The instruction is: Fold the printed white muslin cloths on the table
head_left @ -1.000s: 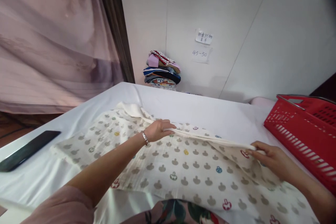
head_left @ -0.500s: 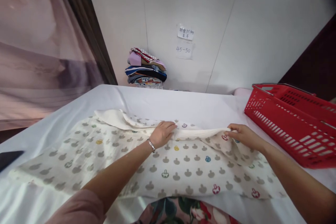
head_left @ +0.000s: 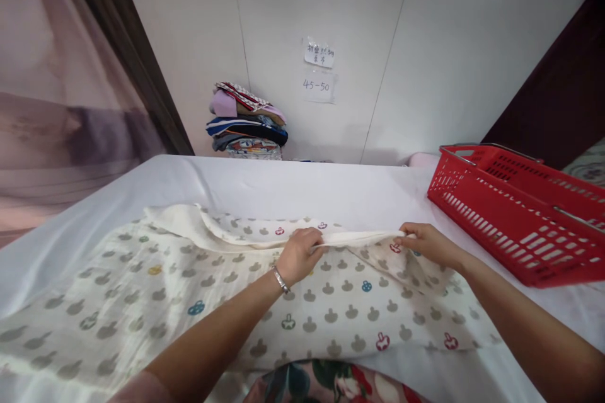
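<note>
A cream cloth with a mushroom print (head_left: 331, 299) is spread over the white-covered table, with its far edge folded back toward me in a plain pale strip. My left hand (head_left: 299, 255), a silver bracelet at its wrist, is closed on this edge near the middle. Further right, my right hand (head_left: 425, 243) pinches the same edge between thumb and fingers. Between the hands the edge runs taut and slightly raised. On the left, the fold lies loose and wavy.
A red plastic basket (head_left: 510, 214) with metal handles stands at the table's right side. Beyond the far edge of the white table (head_left: 302, 186) rises a stack of folded fabrics (head_left: 248, 123) against the wall. Paper notes (head_left: 319, 85) hang there. A pinkish curtain (head_left: 70, 94) is at left.
My left hand's fingers, flatter on the fold before, have curled around the edge. The right hand keeps its pinch. The whole view has shifted, so the background and basket appear further left.
</note>
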### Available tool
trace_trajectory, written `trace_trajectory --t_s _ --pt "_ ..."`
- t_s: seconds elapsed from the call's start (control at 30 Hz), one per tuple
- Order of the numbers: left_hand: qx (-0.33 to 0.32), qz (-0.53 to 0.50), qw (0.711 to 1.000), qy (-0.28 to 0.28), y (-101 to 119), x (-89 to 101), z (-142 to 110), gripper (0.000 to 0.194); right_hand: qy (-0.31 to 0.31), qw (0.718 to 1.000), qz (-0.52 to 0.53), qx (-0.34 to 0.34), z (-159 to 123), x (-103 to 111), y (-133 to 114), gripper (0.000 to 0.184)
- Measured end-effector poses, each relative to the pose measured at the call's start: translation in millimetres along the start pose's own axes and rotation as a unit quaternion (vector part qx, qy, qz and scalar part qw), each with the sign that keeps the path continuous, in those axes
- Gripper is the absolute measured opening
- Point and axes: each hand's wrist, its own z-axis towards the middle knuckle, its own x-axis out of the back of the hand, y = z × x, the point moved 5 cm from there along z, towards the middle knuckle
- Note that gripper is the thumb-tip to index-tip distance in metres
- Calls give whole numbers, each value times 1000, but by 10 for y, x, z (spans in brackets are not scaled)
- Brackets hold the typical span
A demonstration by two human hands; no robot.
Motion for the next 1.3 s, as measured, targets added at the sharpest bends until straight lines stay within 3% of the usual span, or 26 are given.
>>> trace_trajectory --t_s 0.13,0.27,0.33,0.43,0.5,0.57,0.67,0.8,0.9,1.03,1.17,1.3 --pt "79 -30 996 14 -18 134 19 16 3 998 -66 16 -34 1 -68 25" --pt "33 53 994 -94 41 50 7 19 43 994 -83 47 -86 56 -216 29" --pt "-6 82 989 -123 102 21 4 20 25 992 -113 44 -97 32 -246 29" --pt "-50 113 990 -70 215 83 30 17 3 982 -188 36 -101 -3 -244 27" --pt "-72 134 988 -32 282 126 37 17 67 975 -212 32 -107 57 -245 30" --pt "-101 143 984 -38 337 123 25 17 121 963 -238 25 -122 95 -239 32" --pt "-124 140 980 -65 358 125 7 18 78 952 -293 32 -135 7 -222 25" --pt "-101 155 982 -40 297 225 15 19 127 946 -297 23 -203 40 -231 23" --pt "-87 150 984 -51 249 215 -6 20 95 948 -302 23 -241 26 -231 22" --pt "-47 125 990 -47 180 152 -54 19 97 947 -306 6 -277 33 -202 23" --pt "-22 115 993 -31 116 105 -104 18 45 952 -304 8 -292 -29 -175 25" --pt "1 127 991 -30 47 74 -150 23 49 958 -284 6 -313 -21 -189 23"
